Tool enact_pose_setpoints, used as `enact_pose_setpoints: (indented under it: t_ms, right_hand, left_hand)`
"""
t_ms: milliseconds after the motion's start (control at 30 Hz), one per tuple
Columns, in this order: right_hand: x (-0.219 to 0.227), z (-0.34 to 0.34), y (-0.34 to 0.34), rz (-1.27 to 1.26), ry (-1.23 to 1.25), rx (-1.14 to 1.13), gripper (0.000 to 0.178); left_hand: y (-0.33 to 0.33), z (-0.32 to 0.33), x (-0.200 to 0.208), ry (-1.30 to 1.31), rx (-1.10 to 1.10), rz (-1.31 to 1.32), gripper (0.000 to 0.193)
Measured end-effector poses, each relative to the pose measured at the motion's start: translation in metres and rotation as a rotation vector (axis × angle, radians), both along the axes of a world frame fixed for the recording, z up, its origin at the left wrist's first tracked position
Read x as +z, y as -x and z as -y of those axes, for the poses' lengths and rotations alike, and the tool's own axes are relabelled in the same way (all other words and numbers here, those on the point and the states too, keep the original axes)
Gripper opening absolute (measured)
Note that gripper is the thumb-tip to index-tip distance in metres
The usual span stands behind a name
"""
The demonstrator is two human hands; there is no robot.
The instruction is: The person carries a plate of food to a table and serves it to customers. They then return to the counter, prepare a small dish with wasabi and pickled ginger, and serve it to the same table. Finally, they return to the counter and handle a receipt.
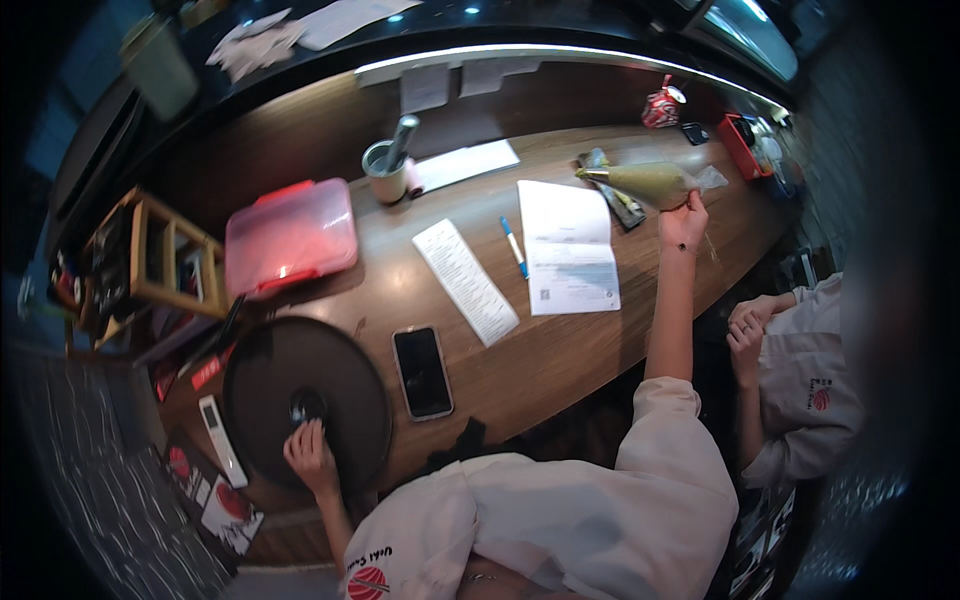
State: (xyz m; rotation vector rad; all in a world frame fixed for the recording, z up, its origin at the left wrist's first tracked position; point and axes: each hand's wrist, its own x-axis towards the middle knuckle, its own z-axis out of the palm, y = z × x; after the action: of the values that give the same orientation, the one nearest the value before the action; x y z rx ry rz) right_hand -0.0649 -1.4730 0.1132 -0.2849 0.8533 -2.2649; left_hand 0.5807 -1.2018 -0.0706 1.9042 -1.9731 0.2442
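Observation:
My right hand [684, 224], arm stretched far out to the right, grips the wide end of a piping bag [640, 184]. The bag is filled with something greenish, and its metal tip points left. My left hand [311, 457] is low on the left, its fingers closed on the near edge of a small black dish [308, 404]. What the dish holds is too dark to make out. That dish sits on a large round brown tray [265, 365]. A dark-screened phone [423, 372] lies right of the tray.
On the wooden counter lie a long receipt [465, 280], a pen [514, 247], an open booklet [570, 260] and a pink-lidded box [291, 238]. A cup [384, 172] and wooden rack [170, 255] stand farther back. A co-worker's clasped hands [748, 335] are at right.

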Motion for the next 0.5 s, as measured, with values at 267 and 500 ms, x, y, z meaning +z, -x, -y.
enact_pose_setpoints:
  t_ms: [267, 500]
  right_hand:
    - [0.009, -0.061, -0.191, 0.156, -0.022, 0.358, 0.032]
    - [-0.001, -0.152, -0.394, -0.306, 0.282, 0.418, 0.036]
  left_hand:
    - [-0.019, 0.002, 0.024, -0.012, -0.096, -0.036, 0.028]
    - [0.053, 0.002, 0.115, -0.566, -0.392, -1.883, 0.040]
